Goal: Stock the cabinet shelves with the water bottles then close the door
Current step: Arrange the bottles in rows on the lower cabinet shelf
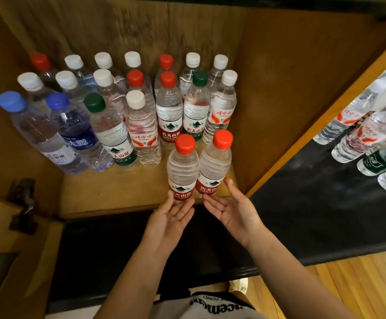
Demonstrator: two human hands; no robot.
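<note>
Two red-capped water bottles stand side by side at the front of the wooden cabinet shelf (pixel 109 199): the left one (pixel 182 164) and the right one (pixel 215 162). My left hand (pixel 171 217) lies palm up just below the left bottle, fingertips near its label. My right hand (pixel 231 208) is spread palm up beside the right bottle, thumb near its base. Neither hand holds anything. Behind them stand several bottles (pixel 118 107) in rows, with white, red, green and blue caps.
The cabinet's right wall (pixel 291 111) rises beside the bottles. More bottles (pixel 369 134) lie to the right on a black surface (pixel 314 215). A metal hinge (pixel 22 203) sits at the left, with the open door below it. Wooden floor shows at bottom right.
</note>
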